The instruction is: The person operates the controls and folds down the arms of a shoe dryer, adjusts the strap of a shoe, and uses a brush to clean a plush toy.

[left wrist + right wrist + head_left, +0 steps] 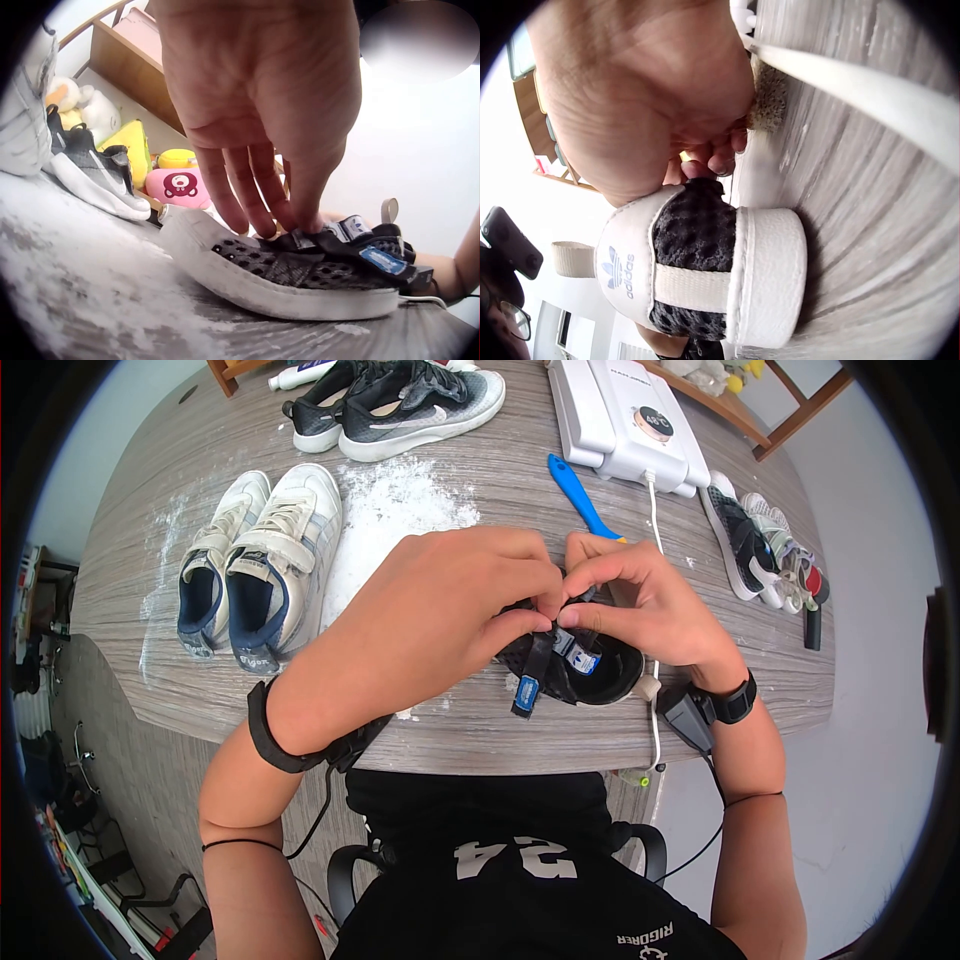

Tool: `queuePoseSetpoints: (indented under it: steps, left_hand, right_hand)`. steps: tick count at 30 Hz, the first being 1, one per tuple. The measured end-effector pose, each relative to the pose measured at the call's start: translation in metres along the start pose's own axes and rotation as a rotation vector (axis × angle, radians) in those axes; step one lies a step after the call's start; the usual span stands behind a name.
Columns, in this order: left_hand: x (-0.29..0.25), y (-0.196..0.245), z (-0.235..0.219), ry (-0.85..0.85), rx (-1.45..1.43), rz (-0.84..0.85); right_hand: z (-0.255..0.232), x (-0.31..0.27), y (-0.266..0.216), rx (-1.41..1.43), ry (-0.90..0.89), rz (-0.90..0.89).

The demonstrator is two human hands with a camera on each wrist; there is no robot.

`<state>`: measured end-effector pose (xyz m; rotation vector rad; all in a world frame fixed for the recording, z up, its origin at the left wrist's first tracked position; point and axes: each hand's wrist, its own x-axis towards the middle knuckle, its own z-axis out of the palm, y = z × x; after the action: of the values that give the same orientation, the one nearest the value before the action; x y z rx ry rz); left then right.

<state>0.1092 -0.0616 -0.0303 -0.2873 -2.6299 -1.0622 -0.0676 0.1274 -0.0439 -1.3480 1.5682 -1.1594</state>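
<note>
A black-and-white sneaker (300, 274) sits on the table, its sole flat toward the wood and white powder near its toe. Above the shoe's opening, my left hand (455, 585) pinches the upper between thumb and fingers. My right hand (650, 600) meets it there, thumb and index fingertip pinching the same upper. An unfastened black strap (527, 685) with a blue patch hangs over the shoe's side. The heel (622, 262), with its pull loop, shows in the right wrist view. I cannot tell which piece of the upper lies between the fingertips.
White powder (400, 510) covers part of the table (480, 745). Pale sneakers (285, 560) stand left, dark sneakers (420, 415) behind. A blue-handled brush (580, 495) lies beyond my right hand, near a white appliance (630, 420) whose cable (655, 535) runs forward. More shoes (745, 540) stand right.
</note>
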Motion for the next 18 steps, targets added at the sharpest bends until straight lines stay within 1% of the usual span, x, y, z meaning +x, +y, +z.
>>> queuePoseSetpoints:
  steps: [4,8,10,11,14,17,18]
  left_hand:
    - [0.0002,-0.0021,0.0017,0.006,-0.003,0.048]
    - [0.0011,-0.0051,0.0024,0.007,-0.019,0.057]
    - [0.0018,-0.0054,0.0025,-0.005,-0.098,0.000]
    - [0.0020,-0.0058,0.0025,-0.005,-0.098,0.000]
    - [0.0022,-0.0062,0.0025,-0.005,-0.087,0.016]
    - [0.0028,-0.0049,0.0022,0.004,-0.108,0.006]
    - [0.0026,-0.0043,0.0017,0.018,-0.155,-0.019]
  right_hand:
    - [-0.0014,0.0006,0.0003,-0.018,-0.028,-0.002]
    - [-0.0030,0.0009,0.0020,-0.006,-0.046,-0.013]
    - [-0.0027,0.0016,0.0023,-0.019,-0.051,-0.035]
    - [-0.0025,0.0016,0.0024,-0.034,-0.055,-0.055]
    - [-0.0010,0.0015,0.0039,0.004,-0.049,-0.042]
    - [-0.0014,0.0012,0.0033,-0.001,-0.048,-0.038]
    - [-0.0015,0.0011,0.0034,-0.001,-0.048,-0.038]
